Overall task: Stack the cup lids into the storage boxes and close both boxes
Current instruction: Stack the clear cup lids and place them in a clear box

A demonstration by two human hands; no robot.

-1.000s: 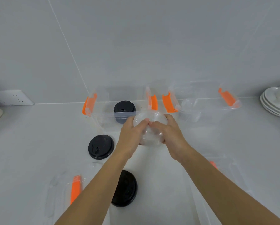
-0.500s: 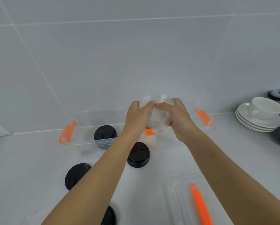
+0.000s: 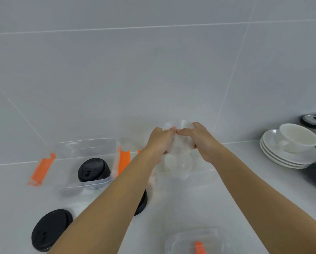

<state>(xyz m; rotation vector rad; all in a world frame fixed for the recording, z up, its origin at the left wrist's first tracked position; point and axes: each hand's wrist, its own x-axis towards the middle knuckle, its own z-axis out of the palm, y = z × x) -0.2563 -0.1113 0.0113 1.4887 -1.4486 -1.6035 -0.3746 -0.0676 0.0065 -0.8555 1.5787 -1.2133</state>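
Observation:
My left hand and my right hand together grip a clear dome cup lid over the right clear storage box. More clear lids sit in that box below my hands. The left clear storage box, with orange latches, holds a stack of black lids. One black lid lies on the counter at the front left. Another black lid is mostly hidden under my left forearm.
A clear box cover with an orange latch lies at the front edge. A white cup on stacked saucers stands at the right, with dark round things behind it. A tiled wall rises behind the boxes.
Both hands carried the clear lid from the counter between the boxes to above the right box. The camera tilted up and right, bringing the cup and saucers into fuller view.

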